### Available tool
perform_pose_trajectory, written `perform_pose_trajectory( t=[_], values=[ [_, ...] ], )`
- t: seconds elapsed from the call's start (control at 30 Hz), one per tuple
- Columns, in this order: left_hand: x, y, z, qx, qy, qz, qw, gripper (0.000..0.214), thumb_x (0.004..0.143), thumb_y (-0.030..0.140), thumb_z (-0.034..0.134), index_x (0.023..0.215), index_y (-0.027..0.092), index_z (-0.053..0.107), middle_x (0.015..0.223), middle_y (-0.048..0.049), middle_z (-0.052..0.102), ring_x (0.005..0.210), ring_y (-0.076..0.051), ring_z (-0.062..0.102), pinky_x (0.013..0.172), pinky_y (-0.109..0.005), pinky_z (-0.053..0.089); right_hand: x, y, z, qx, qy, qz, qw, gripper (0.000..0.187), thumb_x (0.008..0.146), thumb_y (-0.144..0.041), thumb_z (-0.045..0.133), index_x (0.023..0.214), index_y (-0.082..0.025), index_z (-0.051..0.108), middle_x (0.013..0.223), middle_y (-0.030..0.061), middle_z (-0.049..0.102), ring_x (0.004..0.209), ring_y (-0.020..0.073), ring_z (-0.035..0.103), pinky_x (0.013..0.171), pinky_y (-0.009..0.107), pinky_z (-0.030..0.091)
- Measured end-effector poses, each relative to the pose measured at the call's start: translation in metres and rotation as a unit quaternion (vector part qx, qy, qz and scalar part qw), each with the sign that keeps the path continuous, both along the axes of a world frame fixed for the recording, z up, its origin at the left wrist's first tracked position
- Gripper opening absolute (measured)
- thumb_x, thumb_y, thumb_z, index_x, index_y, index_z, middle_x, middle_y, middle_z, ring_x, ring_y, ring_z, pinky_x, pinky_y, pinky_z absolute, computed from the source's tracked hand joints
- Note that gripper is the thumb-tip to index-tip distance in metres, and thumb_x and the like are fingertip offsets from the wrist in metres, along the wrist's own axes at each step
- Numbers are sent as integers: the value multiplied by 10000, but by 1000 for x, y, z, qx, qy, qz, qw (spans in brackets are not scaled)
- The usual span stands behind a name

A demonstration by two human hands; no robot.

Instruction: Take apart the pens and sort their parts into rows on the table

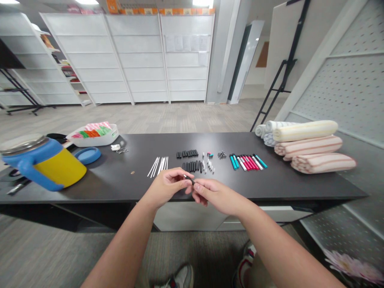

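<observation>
Pinching a slim black-and-white piece [188,178] at the fingertips, the left hand [166,188] brings its thumb and forefinger together on the white end, while the right hand [217,196] closes its fingers on the dark end. White sticks [157,167] lie at eleven o'clock, black caps [189,166] at twelve, coloured markers [246,162] at one. Light, even fingertip pressure would best keep so small a piece straight.

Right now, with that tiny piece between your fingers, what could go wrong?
The small white-and-black piece, pinched between the left hand and right hand, could slip and drop past the table's front edge. A fumble might also scatter the nearby rows of black pieces and small white parts.
</observation>
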State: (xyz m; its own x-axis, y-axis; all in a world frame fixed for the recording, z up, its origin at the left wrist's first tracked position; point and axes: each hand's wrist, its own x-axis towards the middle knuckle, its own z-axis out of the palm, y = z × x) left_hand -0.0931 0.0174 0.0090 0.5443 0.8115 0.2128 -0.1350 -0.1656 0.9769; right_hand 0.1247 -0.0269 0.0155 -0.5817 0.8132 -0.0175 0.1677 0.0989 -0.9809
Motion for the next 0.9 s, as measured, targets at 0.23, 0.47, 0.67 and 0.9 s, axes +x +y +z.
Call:
perform_pose_trajectory(
  t=[0.23, 0.47, 0.67, 0.9],
  values=[
    [-1, 0, 1, 8, 17, 29, 999, 227, 883, 317, 819, 1041, 158, 785, 785, -38, 714, 756, -163, 654, 756, -280, 482, 1, 1, 1, -33, 43, 1, 999, 462, 1052, -595, 476, 1081, -170, 655, 781, -34, 457, 650, 113, 366, 602, 254, 321],
    [0, 0, 1, -12, 25, 22, 999, 285, 889, 351, 815, 1082, 147, 762, 757, -49, 733, 747, -172, 661, 741, -279, 474, -2, 3, -6, 34, 2, -50, 998, 476, 1063, -597, 444, 1004, -176, 659, 692, -51, 423, 633, 120, 368, 591, 253, 311],
    [1, -1, 3, -21, 26, 9, 999, 282, 893, 336, 808, 1106, 157, 760, 751, -37, 735, 749, -161, 656, 753, -273, 476, -4, 2, -3, 55, -19, -60, 996, 489, 1063, -601, 422, 1003, -176, 656, 675, -57, 420, 606, 120, 361, 574, 256, 315],
    [0, 0, 1, -8, 22, 12, 1000, 265, 887, 315, 811, 1097, 158, 776, 775, -34, 710, 762, -159, 649, 763, -282, 481, -4, 1, 0, 84, -30, -57, 994, 457, 1080, -555, 410, 1016, -183, 668, 670, -57, 419, 610, 122, 370, 588, 257, 324]
  ],
)
